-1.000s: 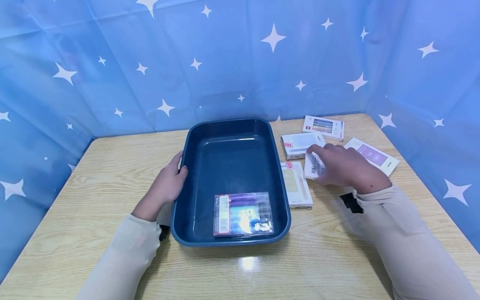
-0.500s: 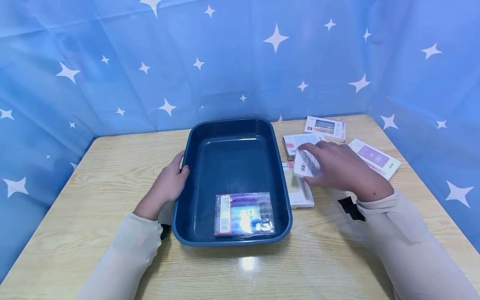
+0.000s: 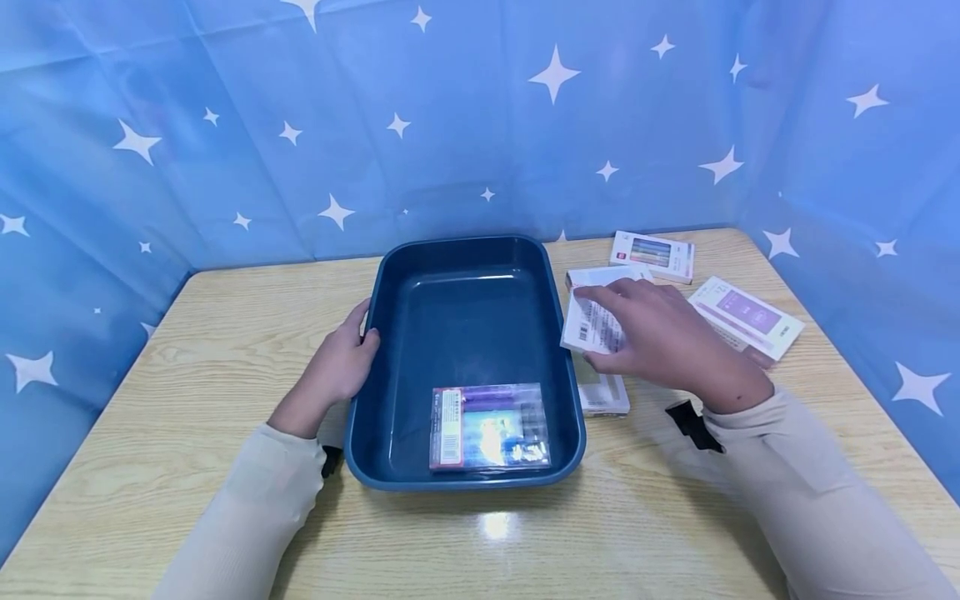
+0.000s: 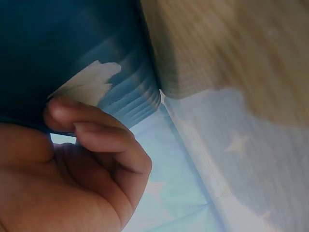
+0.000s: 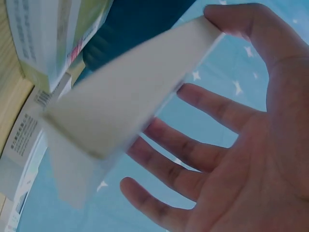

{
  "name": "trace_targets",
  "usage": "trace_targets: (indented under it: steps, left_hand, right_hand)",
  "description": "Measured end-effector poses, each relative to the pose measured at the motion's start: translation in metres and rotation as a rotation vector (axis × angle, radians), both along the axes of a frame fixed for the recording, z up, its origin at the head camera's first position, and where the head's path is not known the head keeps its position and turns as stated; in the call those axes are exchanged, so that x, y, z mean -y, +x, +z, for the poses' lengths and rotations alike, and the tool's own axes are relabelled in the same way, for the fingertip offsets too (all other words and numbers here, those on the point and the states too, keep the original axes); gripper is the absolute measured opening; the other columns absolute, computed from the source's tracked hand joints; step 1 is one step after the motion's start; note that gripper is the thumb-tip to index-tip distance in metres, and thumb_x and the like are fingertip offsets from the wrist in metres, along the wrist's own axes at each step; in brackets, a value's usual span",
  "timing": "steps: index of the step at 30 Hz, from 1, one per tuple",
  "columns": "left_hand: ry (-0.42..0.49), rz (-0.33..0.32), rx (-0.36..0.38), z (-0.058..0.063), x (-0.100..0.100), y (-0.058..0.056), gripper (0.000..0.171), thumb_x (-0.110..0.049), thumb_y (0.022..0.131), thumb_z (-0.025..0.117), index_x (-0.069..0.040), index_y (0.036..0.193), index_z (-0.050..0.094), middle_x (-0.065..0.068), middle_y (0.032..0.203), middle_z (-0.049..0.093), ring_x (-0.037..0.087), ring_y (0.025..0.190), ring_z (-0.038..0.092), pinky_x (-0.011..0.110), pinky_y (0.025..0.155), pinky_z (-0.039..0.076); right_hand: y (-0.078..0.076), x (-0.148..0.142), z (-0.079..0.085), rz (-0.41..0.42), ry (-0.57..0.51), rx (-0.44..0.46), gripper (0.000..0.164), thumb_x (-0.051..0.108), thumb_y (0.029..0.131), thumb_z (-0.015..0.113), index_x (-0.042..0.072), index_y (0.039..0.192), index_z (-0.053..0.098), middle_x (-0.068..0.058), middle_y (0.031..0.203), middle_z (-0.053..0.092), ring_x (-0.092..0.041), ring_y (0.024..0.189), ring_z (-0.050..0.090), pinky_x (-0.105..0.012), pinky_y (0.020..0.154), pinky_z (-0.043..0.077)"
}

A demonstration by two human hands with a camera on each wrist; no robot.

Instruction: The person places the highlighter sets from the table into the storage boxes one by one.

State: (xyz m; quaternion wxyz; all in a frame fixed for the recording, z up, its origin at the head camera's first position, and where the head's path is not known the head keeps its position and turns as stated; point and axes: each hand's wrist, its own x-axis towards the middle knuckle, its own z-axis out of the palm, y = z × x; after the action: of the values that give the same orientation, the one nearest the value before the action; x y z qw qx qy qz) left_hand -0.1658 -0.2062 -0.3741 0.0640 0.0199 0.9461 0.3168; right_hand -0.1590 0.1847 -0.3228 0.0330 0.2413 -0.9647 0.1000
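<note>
In the head view, my left hand [image 3: 337, 360] grips the left rim of a dark blue plastic tray [image 3: 461, 329]; the left wrist view shows its fingers curled at the tray's edge. My right hand [image 3: 663, 343] pinches a small white box [image 3: 588, 325] with printed text and a barcode, thumb against fingers. This box is tilted and raised beside the tray's right rim. In the right wrist view the box [image 5: 130, 92] appears side-on and blurred. Inside the tray, at the near end, lies a clear-fronted pack [image 3: 491, 427] with purple and blue contents.
Right of the tray lie a white box with a red label [image 3: 607, 277], a partly hidden white-and-green box [image 3: 603, 396], a box with a purple panel [image 3: 750, 312] and a box with a window of coloured pens [image 3: 652, 254]. A star-patterned blue curtain [image 3: 450, 125] borders the wooden table [image 3: 225, 350].
My right hand has lifted the small white box and carried it left, to the tray's right rim. The left hand stays on the opposite rim.
</note>
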Motion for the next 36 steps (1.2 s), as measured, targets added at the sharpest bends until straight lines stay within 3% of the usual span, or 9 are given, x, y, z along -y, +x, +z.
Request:
trace_targets:
  steps: [9, 14, 19, 23, 26, 29, 36]
  left_hand:
    - [0.018, -0.002, -0.001, 0.001, 0.0, 0.0, 0.058, -0.027, 0.108, 0.029, -0.011, 0.162, 0.013, 0.024, 0.115, 0.067, 0.031, 0.093, 0.068, 0.042, 0.078, 0.057]
    - [0.018, 0.0, 0.002, 0.0, 0.0, 0.0, 0.059, -0.028, 0.108, 0.029, -0.011, 0.162, 0.012, 0.023, 0.107, 0.067, 0.03, 0.09, 0.069, 0.04, 0.077, 0.056]
    - [0.019, 0.005, 0.008, 0.001, 0.0, 0.0, 0.059, -0.028, 0.108, 0.029, -0.011, 0.162, 0.012, 0.024, 0.118, 0.066, 0.031, 0.094, 0.069, 0.043, 0.079, 0.057]
    - [0.018, 0.005, 0.008, 0.001, 0.0, 0.0, 0.059, -0.028, 0.108, 0.029, -0.012, 0.162, 0.012, 0.024, 0.112, 0.067, 0.031, 0.092, 0.069, 0.042, 0.077, 0.057]
    - [0.017, 0.002, 0.005, 0.001, 0.0, 0.0, 0.058, -0.027, 0.108, 0.03, -0.012, 0.162, 0.012, 0.019, 0.091, 0.065, 0.028, 0.085, 0.068, 0.037, 0.073, 0.055]
    - [0.017, 0.001, -0.001, 0.0, 0.0, 0.0, 0.058, -0.027, 0.108, 0.03, -0.012, 0.162, 0.013, 0.014, 0.08, 0.061, 0.026, 0.081, 0.068, 0.035, 0.071, 0.055]
    - [0.021, 0.001, -0.003, 0.0, 0.0, 0.0, 0.058, -0.026, 0.108, 0.03, -0.011, 0.162, 0.013, 0.015, 0.084, 0.062, 0.025, 0.078, 0.067, 0.034, 0.068, 0.054]
  right_hand:
    - [0.004, 0.013, -0.009, 0.018, -0.049, -0.02, 0.073, 0.04, 0.082, 0.077, 0.023, 0.148, 0.051, -0.02, 0.136, 0.058, -0.04, 0.12, 0.057, -0.059, 0.099, 0.044]
    - [0.006, 0.019, -0.012, 0.023, -0.057, -0.028, 0.075, 0.042, 0.083, 0.076, 0.025, 0.15, 0.048, -0.02, 0.138, 0.057, -0.04, 0.122, 0.055, -0.06, 0.1, 0.042]
    - [0.007, 0.023, -0.015, 0.023, -0.061, -0.032, 0.076, 0.044, 0.083, 0.076, 0.028, 0.151, 0.047, -0.019, 0.14, 0.055, -0.04, 0.124, 0.053, -0.061, 0.103, 0.04]
    - [0.008, 0.026, -0.016, 0.028, -0.066, -0.028, 0.075, 0.045, 0.083, 0.076, 0.028, 0.15, 0.047, -0.018, 0.141, 0.054, -0.039, 0.126, 0.052, -0.062, 0.106, 0.038]
    - [0.008, 0.028, -0.017, 0.035, -0.065, -0.02, 0.073, 0.045, 0.083, 0.076, 0.027, 0.149, 0.05, -0.017, 0.142, 0.054, -0.039, 0.128, 0.051, -0.062, 0.106, 0.038]
    - [0.008, 0.03, -0.018, 0.045, -0.062, -0.009, 0.07, 0.045, 0.084, 0.076, 0.023, 0.146, 0.054, -0.017, 0.143, 0.054, -0.041, 0.131, 0.05, -0.063, 0.108, 0.037]
    - [0.007, 0.031, -0.022, 0.056, -0.098, -0.016, 0.066, 0.045, 0.084, 0.077, 0.016, 0.139, 0.058, -0.016, 0.139, 0.059, -0.039, 0.126, 0.054, -0.062, 0.107, 0.039]
